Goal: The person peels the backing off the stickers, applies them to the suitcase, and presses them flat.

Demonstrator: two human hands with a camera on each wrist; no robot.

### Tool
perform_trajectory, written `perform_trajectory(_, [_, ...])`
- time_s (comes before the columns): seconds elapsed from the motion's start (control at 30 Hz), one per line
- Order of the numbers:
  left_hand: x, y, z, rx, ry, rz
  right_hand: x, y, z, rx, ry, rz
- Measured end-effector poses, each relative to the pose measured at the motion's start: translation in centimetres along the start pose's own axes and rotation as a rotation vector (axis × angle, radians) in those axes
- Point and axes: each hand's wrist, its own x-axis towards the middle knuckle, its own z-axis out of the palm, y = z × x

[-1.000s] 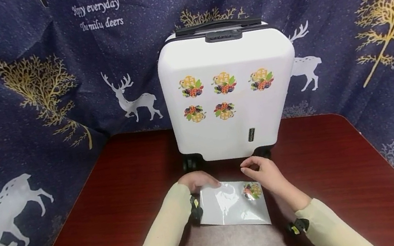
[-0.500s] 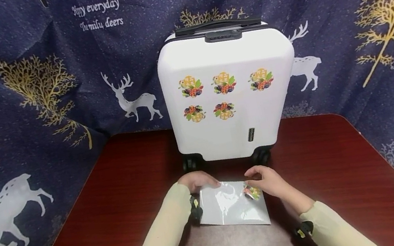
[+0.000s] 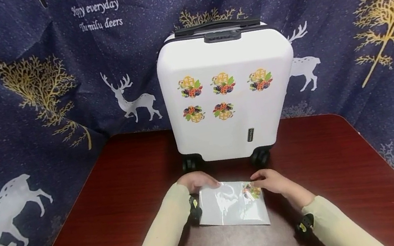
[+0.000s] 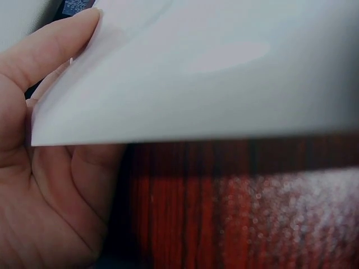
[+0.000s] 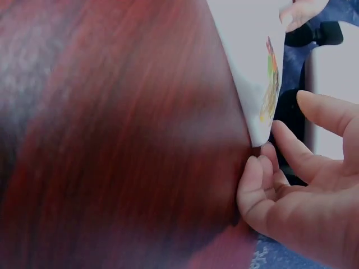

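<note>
In the head view my left hand [image 3: 200, 179] grips the far left corner of a glossy white sticker sheet [image 3: 218, 211], thumb on top and fingers beneath. The left wrist view shows that thumb [image 4: 73, 33] lying along the sheet. One colourful fruit sticker [image 3: 251, 191] is on the sheet's far right corner. My right hand [image 3: 276, 181] is at this corner with its fingertips right by the sticker. In the right wrist view its fingers [image 5: 322, 112] are spread loosely, some bent in below the corner, and the sheet is not pinched between them.
A white suitcase [image 3: 219, 136] stands upright behind the sheet, with several fruit stickers [image 3: 223, 83] in two rows on its front. Beneath everything is a dark red wooden table [image 3: 121, 189]. A blue curtain [image 3: 153, 51] with deer and trees hangs behind.
My right hand has come down from above the sheet's far edge to its right corner, beside the sticker. The left hand and the sheet have barely moved.
</note>
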Motion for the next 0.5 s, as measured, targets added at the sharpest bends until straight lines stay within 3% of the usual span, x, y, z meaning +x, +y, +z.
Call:
perform_trajectory(0.13, [0.2, 0.1, 0.0, -0.003, -0.008, -0.002, 0.0, 0.3, -0.3, 0.040, -0.019, 0.029])
perform_trajectory(0.5, [0.2, -0.1, -0.3, 0.002, -0.044, 0.000, 0.6, 1.1, -0.4, -0.026, -0.004, 0.038])
